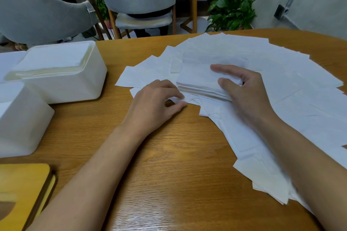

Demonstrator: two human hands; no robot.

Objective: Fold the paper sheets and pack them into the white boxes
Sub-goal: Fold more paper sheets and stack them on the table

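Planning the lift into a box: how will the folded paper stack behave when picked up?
Probably light and floppy: the stack is thin loose sheets, its edges uneven. Layers may slide apart unless the right hand pinches them firmly.

Spread over the right half of the wooden table: loose white paper sheets, overlapping in a wide fan and reaching the right edge. At the left, resting on the bare wood: an open white box filled with folded sheets, and just in front of it a second white box. At the near left corner, lying flat: a yellow-topped wooden lid.
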